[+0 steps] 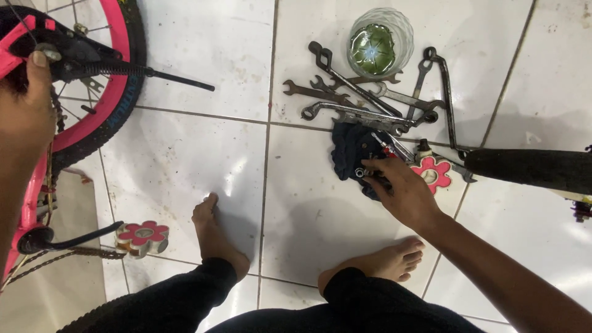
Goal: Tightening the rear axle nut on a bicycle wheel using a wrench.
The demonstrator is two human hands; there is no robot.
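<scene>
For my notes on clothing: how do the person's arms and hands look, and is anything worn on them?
Both arms are bare, with no sleeves in view. The left hand and the right hand wear no gloves, and no rings, watch or bracelet show. A short, unpainted nail shows on the left thumb. Dark trousers cover the legs; the feet are bare.

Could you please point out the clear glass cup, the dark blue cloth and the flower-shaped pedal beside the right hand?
Clear glass cup with green base (pixel 377 43), head view, on its green bottom.
Dark blue cloth (pixel 349 148), head view, on its left fold.
Pink-and-white flower-shaped pedal (pixel 434 172), head view, on its centre.
</scene>
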